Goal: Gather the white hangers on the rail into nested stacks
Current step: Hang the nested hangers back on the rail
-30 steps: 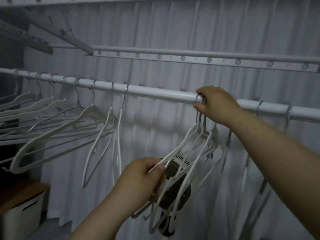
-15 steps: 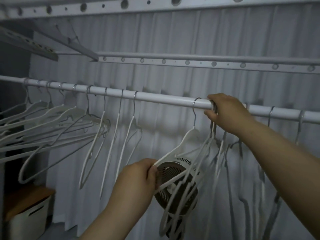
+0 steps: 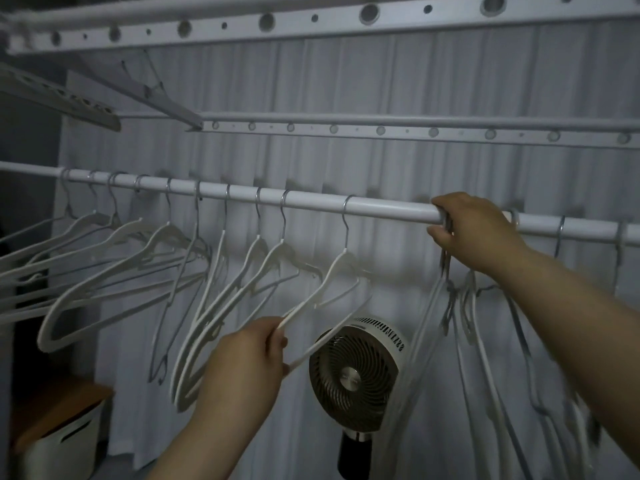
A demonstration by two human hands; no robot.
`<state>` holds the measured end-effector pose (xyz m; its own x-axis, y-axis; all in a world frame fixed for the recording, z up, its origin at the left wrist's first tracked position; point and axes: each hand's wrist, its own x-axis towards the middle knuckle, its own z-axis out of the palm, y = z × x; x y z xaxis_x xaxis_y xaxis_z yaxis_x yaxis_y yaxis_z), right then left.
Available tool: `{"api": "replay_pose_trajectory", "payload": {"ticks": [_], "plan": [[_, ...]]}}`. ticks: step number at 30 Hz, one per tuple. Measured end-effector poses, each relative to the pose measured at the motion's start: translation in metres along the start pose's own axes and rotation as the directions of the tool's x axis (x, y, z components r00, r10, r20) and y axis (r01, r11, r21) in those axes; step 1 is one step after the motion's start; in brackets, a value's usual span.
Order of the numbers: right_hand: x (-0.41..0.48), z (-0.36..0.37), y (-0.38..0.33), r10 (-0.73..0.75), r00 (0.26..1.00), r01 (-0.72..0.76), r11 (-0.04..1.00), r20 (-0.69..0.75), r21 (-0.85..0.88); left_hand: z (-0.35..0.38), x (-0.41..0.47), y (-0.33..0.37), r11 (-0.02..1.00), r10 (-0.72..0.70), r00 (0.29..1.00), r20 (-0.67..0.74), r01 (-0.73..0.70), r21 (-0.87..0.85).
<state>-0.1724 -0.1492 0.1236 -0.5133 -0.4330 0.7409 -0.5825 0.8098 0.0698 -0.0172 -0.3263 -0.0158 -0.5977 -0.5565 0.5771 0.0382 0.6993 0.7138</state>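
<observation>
A white rail point(image 3: 388, 206) runs across the view with several white hangers on metal hooks. My left hand point(image 3: 254, 348) grips the lower arm of one single hanger point(image 3: 341, 271) that hangs alone near the middle. My right hand point(image 3: 474, 230) is at the rail and holds the hooks of a gathered bunch of hangers point(image 3: 464, 306), which trails down under my forearm. Loose hangers point(image 3: 145, 244) spread along the rail's left part at different angles. Two more hooks point(image 3: 559, 233) sit on the rail to the right of my right hand.
A round fan point(image 3: 356, 372) on a dark stand sits behind the hangers, in front of a pleated white curtain point(image 3: 381, 81). Perforated metal bars point(image 3: 381, 129) run above the rail. A white bin with a wooden lid point(image 3: 62, 427) stands at the lower left.
My left hand has pulled one hanger leftward, away from the bunch, so it now hangs apart. My right hand stays on the bunch's hooks. The camera has tilted and shifted, showing more hangers on the left.
</observation>
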Motion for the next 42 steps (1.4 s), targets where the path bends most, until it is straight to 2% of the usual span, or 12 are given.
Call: {"api": "replay_pose_trajectory", "payload": {"ticks": [13,27,31,34,35,37,39,42], "plan": [[0.001,-0.001,-0.007,-0.016,0.999,0.016,1.0,0.033,-0.006,-0.011,0.011,-0.018,0.999,-0.045,0.992,-0.12,0.045,0.002],[0.003,-0.001,-0.007,-0.031,0.999,0.032,0.999,0.038,-0.007,-0.014,0.012,-0.022,0.994,-0.002,0.99,-0.138,0.017,0.112],[0.001,-0.002,-0.005,-0.031,0.998,0.03,0.999,0.055,0.014,-0.021,0.004,-0.012,0.969,0.108,0.97,-0.217,-0.055,0.239],[-0.001,-0.004,-0.001,-0.024,0.999,0.024,1.0,0.03,-0.013,-0.023,0.002,-0.007,0.905,0.34,0.911,-0.235,-0.248,0.346],[-0.001,-0.004,0.001,-0.017,1.0,0.017,1.0,0.019,-0.022,-0.024,0.0,-0.002,0.897,0.39,0.886,-0.251,-0.305,0.32],[-0.002,-0.006,0.005,0.009,1.0,-0.008,0.999,0.016,-0.038,-0.022,-0.006,0.014,0.899,0.438,0.871,-0.224,-0.418,0.131],[-0.002,-0.007,0.008,0.032,0.999,-0.029,0.997,0.04,-0.065,-0.012,-0.015,0.032,0.92,0.373,0.923,-0.099,-0.381,-0.095],[-0.003,-0.009,0.01,0.027,0.997,-0.02,0.995,0.069,-0.099,0.017,-0.026,0.046,0.95,0.252,0.954,0.164,-0.212,-0.231]]}}
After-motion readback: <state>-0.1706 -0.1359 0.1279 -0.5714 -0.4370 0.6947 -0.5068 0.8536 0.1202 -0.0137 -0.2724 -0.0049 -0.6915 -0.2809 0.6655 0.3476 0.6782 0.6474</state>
